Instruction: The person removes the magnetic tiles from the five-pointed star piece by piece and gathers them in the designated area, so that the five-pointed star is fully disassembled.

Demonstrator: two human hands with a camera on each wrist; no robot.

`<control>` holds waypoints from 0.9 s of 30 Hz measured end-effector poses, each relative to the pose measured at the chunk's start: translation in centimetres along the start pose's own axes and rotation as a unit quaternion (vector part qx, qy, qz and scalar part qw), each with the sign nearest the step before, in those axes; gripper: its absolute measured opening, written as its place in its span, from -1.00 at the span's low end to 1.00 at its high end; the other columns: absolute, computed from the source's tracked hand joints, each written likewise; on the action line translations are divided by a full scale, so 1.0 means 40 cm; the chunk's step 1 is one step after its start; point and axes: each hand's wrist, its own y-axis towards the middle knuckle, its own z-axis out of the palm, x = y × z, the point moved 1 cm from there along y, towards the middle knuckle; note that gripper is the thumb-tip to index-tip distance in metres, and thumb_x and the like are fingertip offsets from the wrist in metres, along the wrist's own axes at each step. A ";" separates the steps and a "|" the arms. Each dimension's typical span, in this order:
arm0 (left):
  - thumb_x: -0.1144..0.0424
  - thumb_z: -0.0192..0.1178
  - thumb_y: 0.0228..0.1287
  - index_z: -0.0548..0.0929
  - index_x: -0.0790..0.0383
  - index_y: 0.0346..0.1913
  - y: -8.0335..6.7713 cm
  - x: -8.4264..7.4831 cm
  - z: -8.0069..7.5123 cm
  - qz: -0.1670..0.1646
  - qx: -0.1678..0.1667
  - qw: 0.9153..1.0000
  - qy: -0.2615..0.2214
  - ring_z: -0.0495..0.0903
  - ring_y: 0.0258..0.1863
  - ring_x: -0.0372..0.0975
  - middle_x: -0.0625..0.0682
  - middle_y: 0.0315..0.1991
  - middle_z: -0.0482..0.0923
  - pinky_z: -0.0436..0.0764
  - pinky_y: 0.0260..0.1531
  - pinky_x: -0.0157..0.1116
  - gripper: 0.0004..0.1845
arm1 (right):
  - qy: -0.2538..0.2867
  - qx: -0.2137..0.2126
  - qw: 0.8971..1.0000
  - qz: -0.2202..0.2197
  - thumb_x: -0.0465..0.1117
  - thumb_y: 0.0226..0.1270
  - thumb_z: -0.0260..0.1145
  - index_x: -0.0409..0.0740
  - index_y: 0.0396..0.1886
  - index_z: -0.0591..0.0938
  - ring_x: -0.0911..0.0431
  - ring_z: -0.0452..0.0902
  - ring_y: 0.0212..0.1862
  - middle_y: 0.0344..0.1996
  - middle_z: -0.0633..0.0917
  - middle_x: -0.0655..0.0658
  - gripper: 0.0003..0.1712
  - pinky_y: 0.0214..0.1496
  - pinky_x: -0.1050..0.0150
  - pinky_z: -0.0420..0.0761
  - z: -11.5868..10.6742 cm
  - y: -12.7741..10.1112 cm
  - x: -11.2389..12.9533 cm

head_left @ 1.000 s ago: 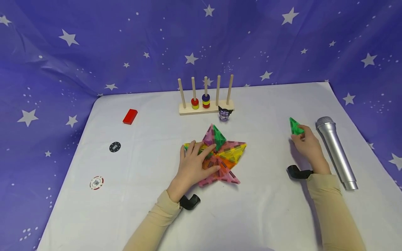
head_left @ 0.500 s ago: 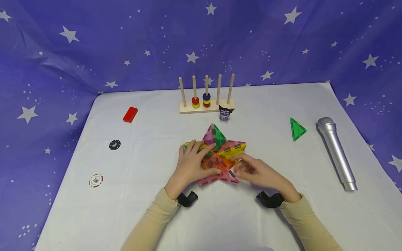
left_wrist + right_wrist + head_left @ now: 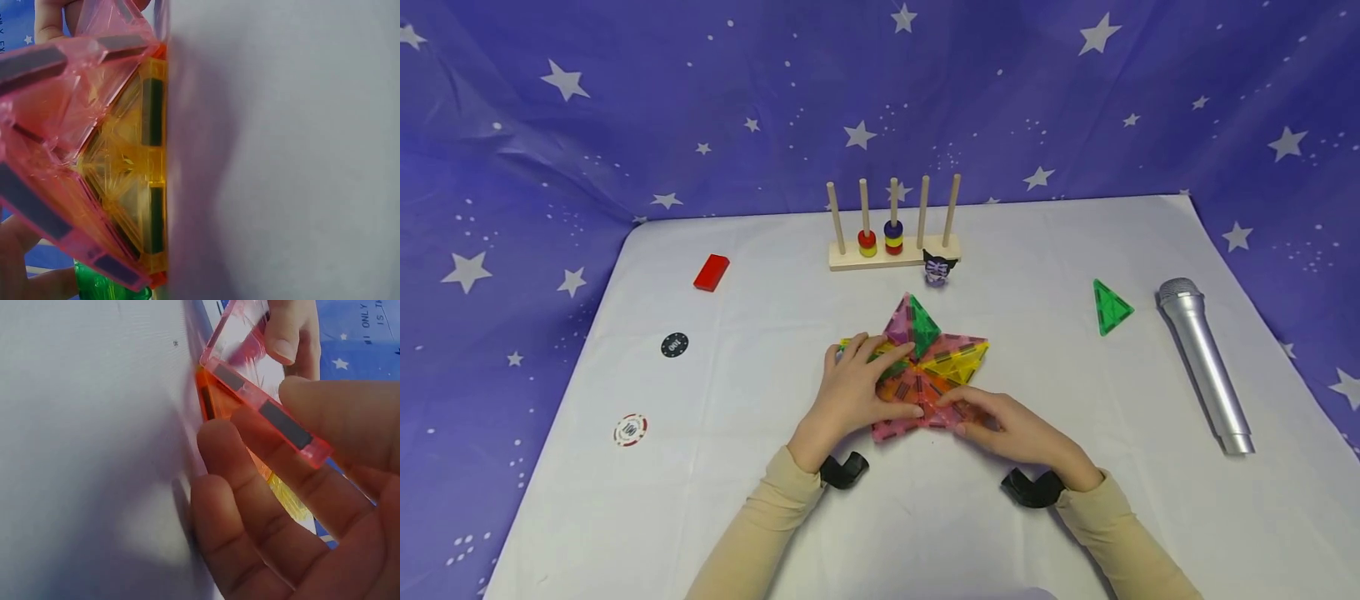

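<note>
A: Where is the star of tiles [image 3: 931, 375] found?
B: It is set on the white tabletop [image 3: 940, 517], near the middle, and is made up of see-through pink, yellow, orange and green pieces.

A: How is it met by the left hand [image 3: 850, 387]?
B: Its left side is covered by spread, mostly straight fingers, and the thumb is laid towards the near edge. Nothing is seen to be pinched there.

A: And by the right hand [image 3: 1018, 429]?
B: A pink corner [image 3: 286, 422] at the near right is held between thumb and fingers, the fingers being bent beneath it.

A: What is placed on the far side?
B: A pegged rack [image 3: 846, 258] is seen there, with coloured rings kept on two pegs and a small dark-eared figurine [image 3: 937, 271] stood just in front.

A: And to either side?
B: On the right, a green triangle [image 3: 1111, 308] is laid flat near a silver microphone [image 3: 1210, 371]. On the left, a red block [image 3: 711, 272], a black chip [image 3: 674, 344] and a red-and-white chip [image 3: 630, 430] are spaced apart.
</note>
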 end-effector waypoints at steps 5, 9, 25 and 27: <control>-0.45 0.18 -0.25 0.28 -0.25 0.30 0.001 0.003 0.001 -0.001 -0.004 1.000 0.002 0.08 0.24 -0.01 0.03 0.22 0.26 -0.01 0.10 0.12 -0.08 | 0.006 0.010 1.000 0.008 -0.24 0.31 0.15 -0.05 0.12 0.44 0.17 0.37 -0.35 -0.14 0.57 0.00 -0.62 -0.36 0.32 0.39 -0.001 -0.002 -0.003; -0.43 0.21 -0.26 0.28 -0.24 0.29 0.000 0.003 0.001 0.002 -0.005 1.000 0.000 0.08 0.24 -0.01 0.03 0.21 0.26 -0.02 0.10 0.12 -0.08 | 0.023 0.014 0.999 0.020 -0.27 0.30 0.15 -0.10 0.14 0.43 0.12 0.42 -0.22 -0.04 0.55 -0.05 -0.60 -0.23 0.27 0.41 0.000 -0.004 -0.005; -0.38 0.24 -0.23 0.31 -0.23 0.28 0.003 0.000 0.006 0.007 -0.011 1.000 0.003 0.09 0.22 -0.05 0.00 0.17 0.28 -0.04 0.09 0.10 -0.12 | 0.111 0.019 0.994 -0.010 -0.34 0.32 0.10 -0.14 0.13 0.42 0.05 0.43 0.02 0.01 0.52 -0.11 -0.63 0.00 0.25 0.42 -0.026 -0.017 -0.008; -0.38 0.24 -0.23 0.31 -0.22 0.27 0.002 0.001 0.006 0.007 -0.013 1.000 0.005 0.09 0.21 -0.05 0.00 0.17 0.28 -0.05 0.09 0.10 -0.12 | 0.136 0.002 0.991 -0.021 -0.38 0.32 0.09 -0.19 0.13 0.41 0.01 0.45 -0.01 -0.01 0.53 -0.15 -0.62 -0.04 0.23 0.45 -0.044 -0.021 0.000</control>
